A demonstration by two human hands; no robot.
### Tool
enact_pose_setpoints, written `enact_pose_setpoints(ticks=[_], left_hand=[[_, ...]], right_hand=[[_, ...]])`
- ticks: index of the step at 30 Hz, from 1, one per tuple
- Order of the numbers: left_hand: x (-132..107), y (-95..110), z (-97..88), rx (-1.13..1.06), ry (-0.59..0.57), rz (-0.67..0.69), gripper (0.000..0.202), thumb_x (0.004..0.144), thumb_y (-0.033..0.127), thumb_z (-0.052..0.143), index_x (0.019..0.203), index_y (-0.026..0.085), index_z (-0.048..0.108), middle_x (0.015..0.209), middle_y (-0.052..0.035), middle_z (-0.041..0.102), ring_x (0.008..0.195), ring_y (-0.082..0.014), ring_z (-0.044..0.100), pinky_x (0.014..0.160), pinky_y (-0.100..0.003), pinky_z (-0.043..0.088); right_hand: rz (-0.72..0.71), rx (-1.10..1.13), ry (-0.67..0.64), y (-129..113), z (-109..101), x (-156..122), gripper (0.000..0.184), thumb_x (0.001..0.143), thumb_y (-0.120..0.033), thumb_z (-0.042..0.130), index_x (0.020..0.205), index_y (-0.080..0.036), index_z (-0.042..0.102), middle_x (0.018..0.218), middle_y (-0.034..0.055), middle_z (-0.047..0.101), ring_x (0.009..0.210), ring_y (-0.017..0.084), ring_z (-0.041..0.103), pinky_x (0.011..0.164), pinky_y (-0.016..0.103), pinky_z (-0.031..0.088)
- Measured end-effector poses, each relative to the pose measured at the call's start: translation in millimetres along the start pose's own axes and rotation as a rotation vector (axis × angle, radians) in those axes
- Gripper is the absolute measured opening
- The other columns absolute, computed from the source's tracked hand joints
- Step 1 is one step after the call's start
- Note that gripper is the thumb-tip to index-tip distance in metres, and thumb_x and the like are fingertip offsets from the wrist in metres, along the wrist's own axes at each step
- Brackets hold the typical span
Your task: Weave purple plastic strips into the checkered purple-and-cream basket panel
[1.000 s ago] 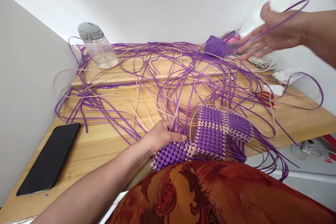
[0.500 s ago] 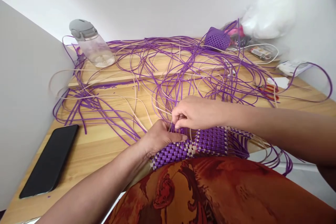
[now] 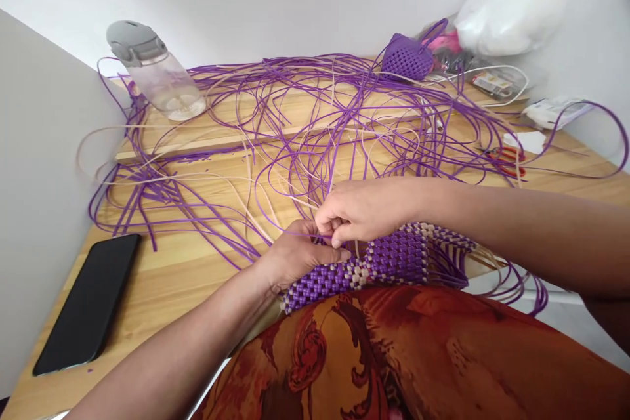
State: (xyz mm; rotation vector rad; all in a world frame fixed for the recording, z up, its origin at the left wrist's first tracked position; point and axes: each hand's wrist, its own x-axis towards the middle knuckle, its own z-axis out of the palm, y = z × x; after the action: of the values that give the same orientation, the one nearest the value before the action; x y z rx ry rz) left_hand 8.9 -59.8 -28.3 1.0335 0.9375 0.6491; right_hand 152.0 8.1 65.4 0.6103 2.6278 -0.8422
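A purple and cream woven panel [image 3: 394, 259] lies at the near edge of the wooden table [image 3: 197, 275], partly on my lap. My left hand [image 3: 295, 254] is closed on its left edge, thumb pressed on the weave. Just right of it, my right hand [image 3: 364, 210] pinches a thin strand at the panel's upper edge. Many loose purple and cream strands [image 3: 305, 125] run from the panel and spread across the table.
A black phone [image 3: 86, 305] lies at the near left. A clear bottle with a grey lid [image 3: 152, 72] stands at the back left. A small purple woven piece [image 3: 407, 59], a white bag [image 3: 512, 6], red scissors [image 3: 506, 161] and packets sit at the back right.
My right hand came down from high at the right, where it was open with a strand over it, to the panel's upper edge and closed in a pinch. My left hand stayed put.
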Motion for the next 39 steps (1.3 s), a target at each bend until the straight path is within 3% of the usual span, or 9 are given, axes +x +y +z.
enact_pose_setpoints(ticks=[4, 9, 19, 27, 36, 39], left_hand=[[-1.4, 3.9, -3.3, 0.129, 0.046, 0.005, 0.037, 0.062, 0.023, 0.079, 0.097, 0.014, 0.07, 0.098, -0.0069, 0.072, 0.089, -0.0214, 0.065, 0.082, -0.032, 0.048], [-2.2, 8.6, -7.6, 0.288, 0.012, 0.033, 0.04, 0.063, 0.027, 0.079, 0.1, 0.017, 0.07, 0.1, -0.0044, 0.072, 0.097, -0.0234, 0.063, 0.088, -0.033, 0.045], [-3.0, 2.5, -2.4, -0.087, 0.022, -0.117, 0.032, 0.064, 0.025, 0.079, 0.093, 0.014, 0.07, 0.093, -0.0057, 0.072, 0.086, -0.0178, 0.063, 0.084, -0.03, 0.044], [0.4, -2.2, -5.1, -0.05, 0.104, -0.034, 0.027, 0.065, 0.022, 0.077, 0.091, 0.014, 0.07, 0.088, -0.0043, 0.071, 0.081, -0.0164, 0.061, 0.081, -0.03, 0.044], [0.1, 7.6, -2.0, -0.17, 0.105, -0.149, 0.022, 0.06, 0.014, 0.078, 0.081, 0.012, 0.071, 0.079, -0.0045, 0.072, 0.075, -0.016, 0.063, 0.079, -0.03, 0.045], [1.3, 6.9, -2.4, -0.19, 0.077, -0.084, 0.025, 0.06, 0.011, 0.078, 0.084, 0.013, 0.071, 0.08, -0.003, 0.072, 0.075, -0.0144, 0.063, 0.078, -0.027, 0.045]], right_hand=[[-0.074, -0.017, 0.152, 5.7, 9.8, 3.3, 0.016, 0.081, -0.018, 0.057, 0.066, -0.013, 0.059, 0.056, -0.0039, 0.051, 0.052, 0.005, 0.04, 0.051, 0.022, 0.023], [-0.124, 0.098, 0.234, 16.3, 26.0, 4.8, 0.021, 0.082, -0.02, 0.057, 0.062, -0.012, 0.056, 0.051, -0.0059, 0.044, 0.05, 0.004, 0.039, 0.051, 0.02, 0.023], [-0.204, 0.214, 0.37, 25.8, 39.0, 6.1, 0.018, 0.083, -0.018, 0.054, 0.066, -0.014, 0.059, 0.055, -0.006, 0.049, 0.053, 0.004, 0.045, 0.053, 0.017, 0.026], [-0.159, 0.215, 0.277, 26.7, 33.0, 15.3, 0.019, 0.08, -0.019, 0.054, 0.061, -0.014, 0.056, 0.05, -0.0064, 0.045, 0.049, 0.004, 0.042, 0.05, 0.019, 0.025], [-0.143, 0.285, 0.402, 25.6, 41.6, 11.4, 0.02, 0.087, -0.022, 0.051, 0.076, -0.014, 0.066, 0.062, -0.0035, 0.058, 0.058, 0.005, 0.049, 0.057, 0.019, 0.03], [-0.09, 0.373, 0.456, 23.5, 44.4, 7.0, 0.019, 0.087, -0.02, 0.05, 0.085, -0.013, 0.069, 0.067, -0.0013, 0.062, 0.062, 0.006, 0.053, 0.061, 0.019, 0.033]])
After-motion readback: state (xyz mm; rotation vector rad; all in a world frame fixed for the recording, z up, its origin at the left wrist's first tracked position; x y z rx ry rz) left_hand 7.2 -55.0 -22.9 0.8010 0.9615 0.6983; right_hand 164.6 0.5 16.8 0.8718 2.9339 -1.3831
